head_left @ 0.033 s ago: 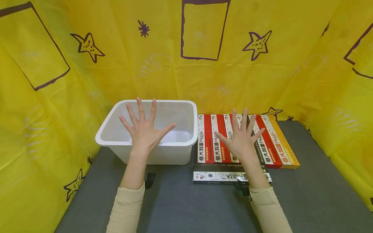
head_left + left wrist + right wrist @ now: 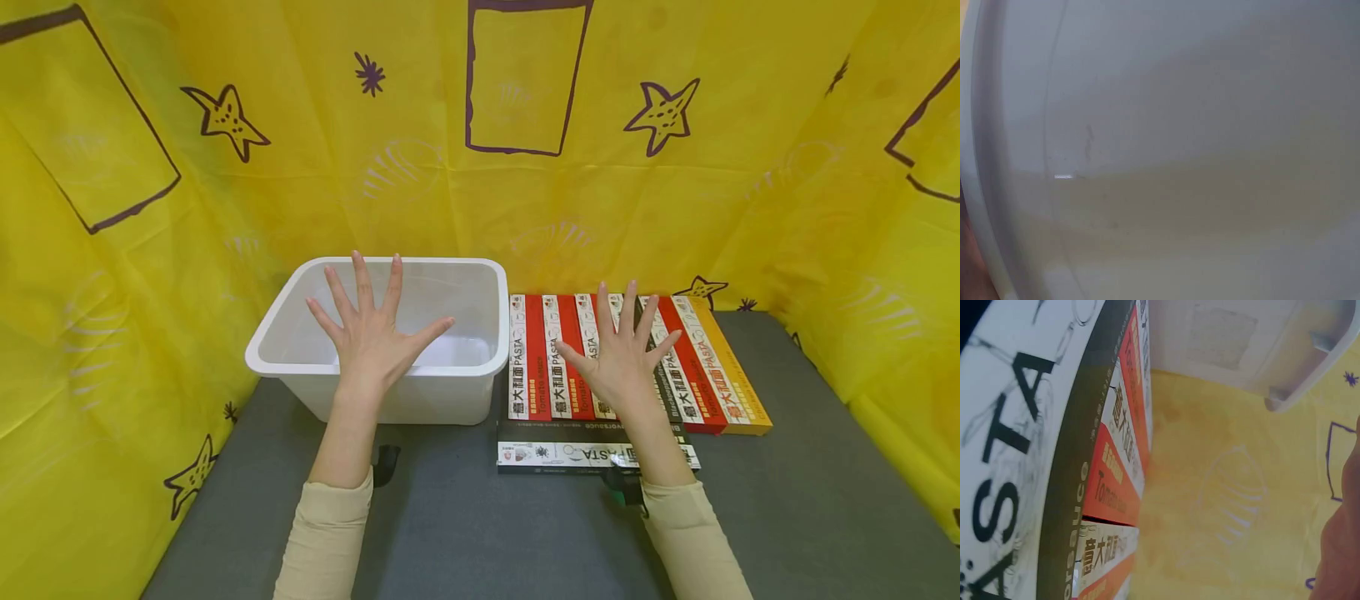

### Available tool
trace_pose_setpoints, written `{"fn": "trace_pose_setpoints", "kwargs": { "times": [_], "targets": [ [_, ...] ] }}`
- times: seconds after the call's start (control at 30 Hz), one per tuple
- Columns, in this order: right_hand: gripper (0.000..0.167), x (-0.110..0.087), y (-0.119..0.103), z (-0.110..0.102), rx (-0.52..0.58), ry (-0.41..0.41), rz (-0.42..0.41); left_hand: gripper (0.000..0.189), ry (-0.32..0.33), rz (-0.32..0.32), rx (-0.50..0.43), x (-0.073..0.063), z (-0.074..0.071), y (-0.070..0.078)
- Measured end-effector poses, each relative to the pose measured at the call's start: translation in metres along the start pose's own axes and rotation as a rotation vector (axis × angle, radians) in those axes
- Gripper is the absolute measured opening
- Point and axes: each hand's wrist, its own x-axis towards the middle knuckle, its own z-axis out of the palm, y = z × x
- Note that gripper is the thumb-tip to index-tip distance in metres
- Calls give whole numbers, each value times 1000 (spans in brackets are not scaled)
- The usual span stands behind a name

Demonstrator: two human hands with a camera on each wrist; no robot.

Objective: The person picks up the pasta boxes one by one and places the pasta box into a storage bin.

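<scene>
Left grip (image 2: 371,346) and right grip (image 2: 621,364) were unchanged, fingers apart; flat red-and-white cardboard boxes (image 2: 535,358), one o'clock, remained ungrasped.

Found passing room along the dark tabletop (image 2: 480,533) in front of the white tub (image 2: 442,404), plus an entry from above through the tub's wide mouth. Noted the near rim (image 2: 450,369) in line with the left hand (image 2: 371,342) in the head view. Right of the tub, found a tight slot at most, hemmed in by the row of pasta boxes (image 2: 573,375). Met a black-and-white box (image 2: 577,454) lying crosswise front-right of the tub. Behind the tub, met yellow curtain (image 2: 435,200).
</scene>
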Motion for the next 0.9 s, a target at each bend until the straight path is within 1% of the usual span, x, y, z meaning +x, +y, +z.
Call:
{"fn": "trace_pose_setpoints", "kwargs": {
  "times": [0.33, 0.47, 0.57, 0.67, 0.73, 0.8, 0.9],
  "targets": [
    [102, -6, 3, 2, 23, -18, -10, 105, -17, 4, 11, -1, -1, 1],
    [103, -9, 6, 2, 44, -39, -20, 103, -27, 27, 4, -2, -2, -2],
    [104, -12, 11, 2, 77, -49, -30, 102, -42, 57, -21, -3, -5, -8],
    [105, -16, 17, 1, 127, -59, -44, 102, -62, 79, -61, -3, -8, -16],
    [106, -19, 22, -1, 173, -80, -52, 102, -76, 92, -107, -3, -12, -22],
    [105, -21, 29, -3, 228, -104, -72, 100, -78, 107, -155, -3, -16, -29],
    [100, -24, 38, -8, 305, -150, -105, 91, -70, 132, -242, -4, -23, -40]
  ]
}}
